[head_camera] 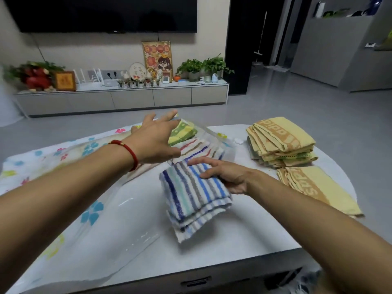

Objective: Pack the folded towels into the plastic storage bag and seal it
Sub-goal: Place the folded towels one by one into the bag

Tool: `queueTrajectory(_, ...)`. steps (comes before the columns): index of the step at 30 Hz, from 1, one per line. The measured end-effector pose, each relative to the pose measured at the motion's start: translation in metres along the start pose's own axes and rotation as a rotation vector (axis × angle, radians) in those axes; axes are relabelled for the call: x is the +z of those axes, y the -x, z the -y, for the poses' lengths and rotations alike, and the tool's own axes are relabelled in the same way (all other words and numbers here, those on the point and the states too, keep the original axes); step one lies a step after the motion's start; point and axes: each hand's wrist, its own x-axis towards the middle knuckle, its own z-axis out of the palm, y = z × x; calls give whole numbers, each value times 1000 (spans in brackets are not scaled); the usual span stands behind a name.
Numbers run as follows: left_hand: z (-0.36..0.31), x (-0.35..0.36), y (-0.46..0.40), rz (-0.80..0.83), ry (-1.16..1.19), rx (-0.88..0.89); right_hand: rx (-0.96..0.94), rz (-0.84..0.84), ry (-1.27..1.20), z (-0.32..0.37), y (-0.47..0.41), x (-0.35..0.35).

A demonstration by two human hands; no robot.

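Blue, grey and white stripes on a folded towel point(194, 195), near the middle of the white table point(244, 236), pinched along its right edge by the right hand point(228, 174), fingers laid flat over the top and thumb tucked beneath. Partly slid into the open mouth of the clear plastic storage bag point(101, 228), flower-printed and spread across the left half of the table. Just beyond it, inside the bag, a red-and-blue striped towel point(198, 150), and farther still a green-and-yellow towel point(183, 132). Left hand point(156, 137) stretched out over the far part of the bag, fingers straight and spread, gripping nothing; whether touching the plastic, unclear. Red cord bracelet point(128, 150) on that wrist. To the far right, well apart from the bag, a stack of folded yellow towels point(280, 142) with orange lettering, and near it on the right edge one more yellow towel point(318, 190) lying flat. Beyond the table, grey floor, a low cabinet point(127, 98) with potted plants point(203, 66), and a dark screen point(106, 13) on the wall.
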Motion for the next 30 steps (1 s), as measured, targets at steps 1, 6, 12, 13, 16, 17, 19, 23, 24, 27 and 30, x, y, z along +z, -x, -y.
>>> queueTrajectory(1,2,-2,0,-1,-6,12,-69,-41,-43,2,-21,8)
queueTrajectory(6,10,-7,5,-13,3,14,-342,-613,-73,5,-98,-3)
queueTrajectory(12,10,-5,8,-11,-12,11,-223,-972,275,-15,-120,-20)
queueTrajectory(13,9,-4,8,-12,-8,10,-248,-983,321,-13,-120,-19)
queueTrajectory(16,8,-3,9,-6,1,4,-237,-938,468,-13,-110,-22)
queueTrajectory(17,7,-2,9,-4,0,6,-227,-932,512,-14,-103,-24)
queueTrajectory(19,6,1,9,4,1,6,-216,-944,580,-15,-86,-25)
queueTrajectory(23,4,12,10,-7,5,-1,-103,-833,825,-13,-32,-30)
queueTrajectory(24,3,16,11,-12,5,-7,-67,-807,908,-15,-13,-37)
queueTrajectory(27,1,24,13,-14,-9,-29,8,-968,1061,-19,50,-71)
queueTrajectory(30,-1,31,16,-26,-8,-31,98,-1228,1165,-28,106,-121)
